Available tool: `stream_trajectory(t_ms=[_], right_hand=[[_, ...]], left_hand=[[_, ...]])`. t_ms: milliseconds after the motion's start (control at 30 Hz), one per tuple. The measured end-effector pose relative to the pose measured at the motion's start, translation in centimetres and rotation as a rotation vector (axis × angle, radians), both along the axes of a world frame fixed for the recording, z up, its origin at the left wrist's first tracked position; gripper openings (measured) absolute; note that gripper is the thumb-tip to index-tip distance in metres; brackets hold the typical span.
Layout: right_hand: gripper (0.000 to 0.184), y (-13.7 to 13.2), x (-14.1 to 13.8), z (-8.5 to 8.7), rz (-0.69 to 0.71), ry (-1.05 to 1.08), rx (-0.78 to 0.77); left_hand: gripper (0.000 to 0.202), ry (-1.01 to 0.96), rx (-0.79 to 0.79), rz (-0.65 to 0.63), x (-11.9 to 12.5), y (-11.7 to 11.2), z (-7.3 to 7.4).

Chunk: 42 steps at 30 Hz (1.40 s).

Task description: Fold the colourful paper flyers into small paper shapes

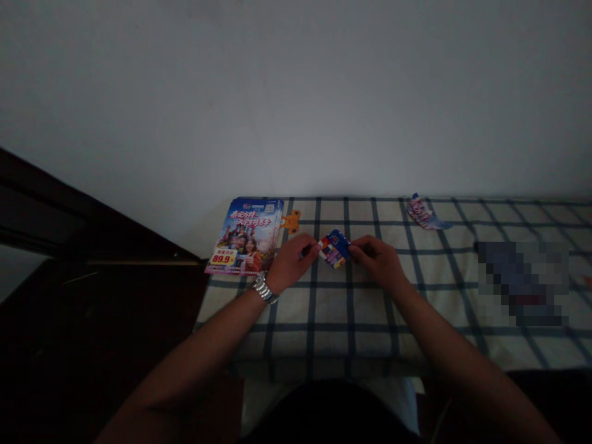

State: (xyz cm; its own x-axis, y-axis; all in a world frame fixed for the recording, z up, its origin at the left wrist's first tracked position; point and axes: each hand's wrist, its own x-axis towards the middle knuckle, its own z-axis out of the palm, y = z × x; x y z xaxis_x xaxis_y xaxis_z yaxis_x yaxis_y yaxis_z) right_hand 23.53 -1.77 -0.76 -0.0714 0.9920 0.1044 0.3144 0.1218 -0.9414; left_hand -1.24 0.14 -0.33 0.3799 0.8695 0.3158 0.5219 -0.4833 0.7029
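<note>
- The left hand point(292, 260) has its grip pinched tight on one corner of a small bright paper point(335, 249).
- The right hand point(380, 261) has its grip pinched tight on the other side.
- The paper is between the hands, over the counter point(330, 311) with its checked cloth.
- A stack of flyers point(245, 237) lies at the left, just beside an orange bear shape point(291, 221).
- A crinkly paper piece point(423, 214) sits near the wall point(324, 98).

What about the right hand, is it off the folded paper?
No, the right hand pinches the folded paper at one side, and the left hand at the other.
</note>
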Motion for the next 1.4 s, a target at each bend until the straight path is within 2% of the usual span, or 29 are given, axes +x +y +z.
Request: stream_trajectory(t_ms=[200, 333, 733, 900, 1200, 1400], right_hand=[[0.026, -0.06, -0.25, 0.04, 0.02, 0.07, -0.003], [0.025, 0.11, -0.23, -0.25, -0.001, 0.147, 0.042], [0.031, 0.56, 0.02, -0.49, -0.06, 0.21, 0.015], [0.032, 0.45, 0.09, -0.23, -0.051, 0.193, 0.006], [0.032, -0.02, 0.0, 0.02, 0.044, 0.251, 0.008], [0.028, 0.17, 0.01, -0.2, -0.01, 0.099, 0.057]], left_hand=[[0.028, 0.027, 0.015, 0.01, 0.0, -0.14, 0.05], [0.021, -0.003, 0.056, 0.019, 0.13, -0.25, 0.13], [0.025, -0.029, 0.316, -0.072, -0.17, -0.49, 0.75], [0.022, -0.031, 0.309, -0.094, -0.18, -0.23, 0.35], [0.007, -0.086, 0.213, 0.023, -0.23, -0.01, 0.24], [0.006, -0.101, 0.115, 0.043, -0.15, -0.23, 0.5]])
